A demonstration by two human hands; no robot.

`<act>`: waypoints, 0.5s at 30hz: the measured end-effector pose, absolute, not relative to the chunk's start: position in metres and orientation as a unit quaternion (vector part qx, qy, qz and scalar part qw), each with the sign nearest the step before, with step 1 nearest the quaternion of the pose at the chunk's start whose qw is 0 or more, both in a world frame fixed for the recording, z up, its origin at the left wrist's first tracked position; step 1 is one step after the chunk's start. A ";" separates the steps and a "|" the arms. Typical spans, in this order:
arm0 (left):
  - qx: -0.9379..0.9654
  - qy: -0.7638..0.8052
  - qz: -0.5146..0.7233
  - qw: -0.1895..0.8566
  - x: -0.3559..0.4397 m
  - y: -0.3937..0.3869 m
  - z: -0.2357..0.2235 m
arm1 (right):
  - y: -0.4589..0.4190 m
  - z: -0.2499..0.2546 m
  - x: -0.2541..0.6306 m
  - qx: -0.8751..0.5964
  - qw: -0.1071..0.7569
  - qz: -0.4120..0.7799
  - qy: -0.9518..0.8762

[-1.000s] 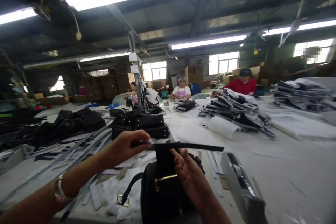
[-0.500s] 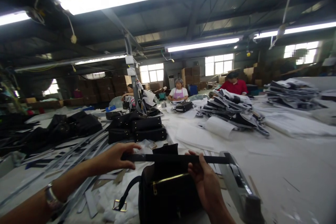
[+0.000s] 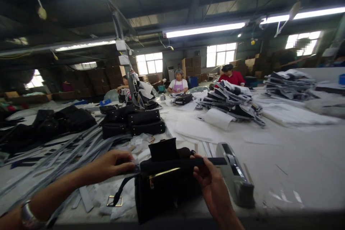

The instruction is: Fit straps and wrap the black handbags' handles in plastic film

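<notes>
A black handbag point(image 3: 164, 196) with a gold zipper point(image 3: 165, 172) sits in front of me at the table's near edge, its flap point(image 3: 163, 149) standing up behind. From its left side hangs a short strap point(image 3: 122, 191) with a gold buckle. Along the bag's top edge runs a flat black strip point(image 3: 218, 161). My right hand point(image 3: 212, 185) pinches this strip between thumb and fingers, right of the zipper. My left hand point(image 3: 114, 163) is closed at the strip's left end, by the bag's upper left corner. A grey tape dispenser point(image 3: 239, 183) stands just past the strip's right end.
Black bags point(image 3: 147, 122) are stacked beyond my left hand, with long grey strips point(image 3: 81, 143) beside them. Dark-and-white cut pieces point(image 3: 231, 100) lie piled farther off. White sheets point(image 3: 192, 127) cover part of the table. Several people work across it, one in a purple apron point(image 3: 178, 86).
The black strip has come down from above the bag onto its top edge, both hands moving with it. The camera view has shifted slightly right and down.
</notes>
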State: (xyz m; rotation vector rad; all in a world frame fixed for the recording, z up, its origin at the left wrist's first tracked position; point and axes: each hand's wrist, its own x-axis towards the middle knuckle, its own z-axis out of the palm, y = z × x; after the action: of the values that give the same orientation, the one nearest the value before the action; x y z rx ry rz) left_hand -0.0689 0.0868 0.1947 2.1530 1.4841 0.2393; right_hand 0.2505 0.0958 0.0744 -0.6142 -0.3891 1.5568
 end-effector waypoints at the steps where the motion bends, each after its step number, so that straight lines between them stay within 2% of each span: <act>1: 0.788 0.550 0.075 0.267 -0.064 0.085 0.190 | 0.092 0.072 0.253 -0.278 0.649 0.688 -0.170; 11: 0.757 0.547 0.037 0.355 -0.012 0.075 0.156 | 0.052 0.041 0.252 -0.320 0.579 0.743 -0.099; 15: 0.754 0.550 0.039 0.357 -0.010 0.075 0.151 | 0.043 0.030 0.244 -0.324 0.543 0.772 -0.066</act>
State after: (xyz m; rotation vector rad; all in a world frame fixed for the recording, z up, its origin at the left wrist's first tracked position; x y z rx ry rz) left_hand -0.0105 0.0754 0.1512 1.9450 1.4203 0.1008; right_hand 0.2443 0.0426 0.0295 -0.7697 -0.1575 1.8330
